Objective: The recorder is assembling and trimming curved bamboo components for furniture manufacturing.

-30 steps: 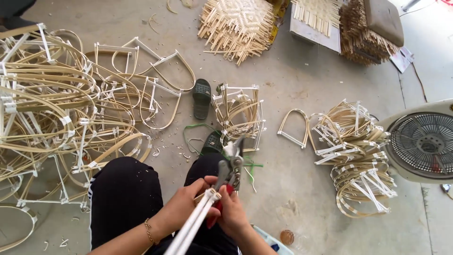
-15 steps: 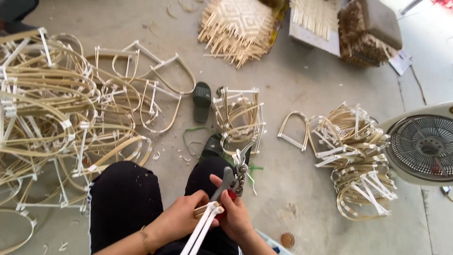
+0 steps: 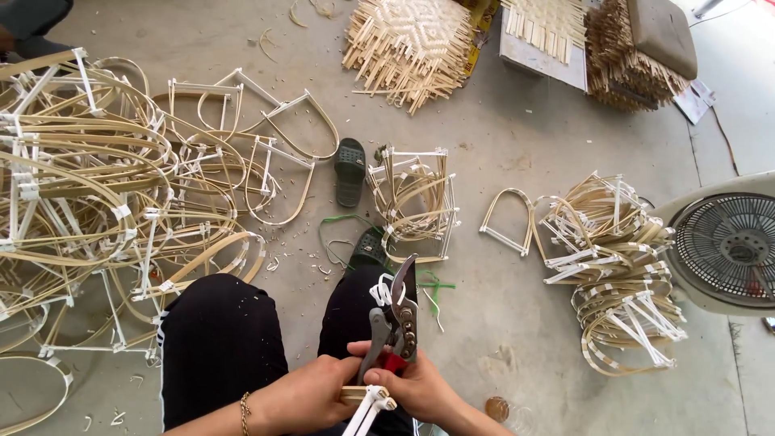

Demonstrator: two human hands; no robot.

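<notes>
My right hand [image 3: 408,387] grips red-handled pruning shears [image 3: 395,323], blades pointing up and away over my knee. My left hand [image 3: 311,396] holds a bamboo frame piece wrapped in white plastic strap [image 3: 367,401] near its end, pressed against the shears' handles. Both hands meet just above my lap, over black trousers [image 3: 218,339]. The lower part of the frame piece runs out of the bottom of the view.
A big tangle of arched bamboo frames [image 3: 89,186] fills the left. A smaller stack of frames [image 3: 613,266] lies at the right beside a floor fan [image 3: 726,246]. One frame bundle [image 3: 416,202] and a dark sandal [image 3: 350,169] sit ahead; woven mats [image 3: 412,40] lie farther back.
The white-strapped frame piece has slid down toward me, so less of it shows. My hands and the shears have dropped slightly lower in view.
</notes>
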